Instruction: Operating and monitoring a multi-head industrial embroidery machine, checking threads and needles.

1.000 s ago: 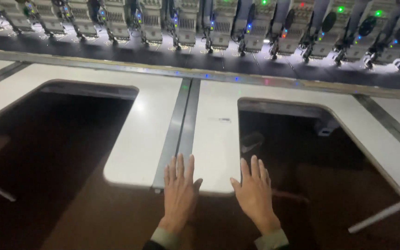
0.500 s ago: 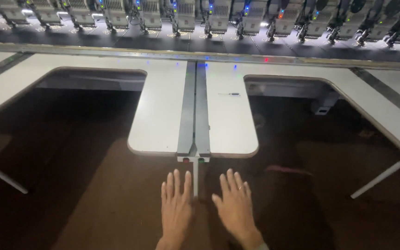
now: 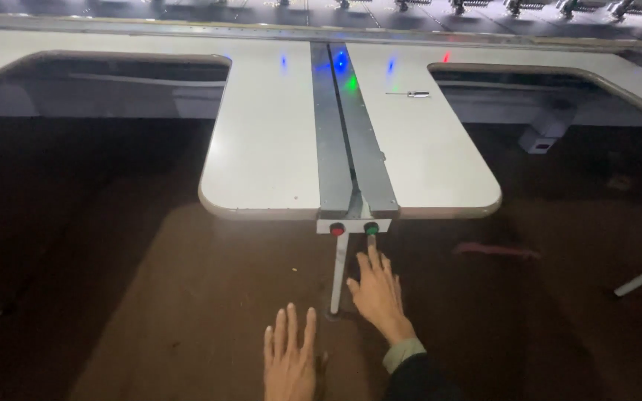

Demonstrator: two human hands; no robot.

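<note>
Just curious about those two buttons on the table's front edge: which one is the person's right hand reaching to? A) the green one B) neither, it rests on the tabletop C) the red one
A: the right hand stretches a fingertip up to the green button; the red button sits untouched.

head view | worn on head, looked down and forward | faced white counter (image 3: 269,148) tongue and its front edge | near, hands (image 3: 378,291) at bottom of frame | machine row cut off at top edge | single view, nothing shared
</note>
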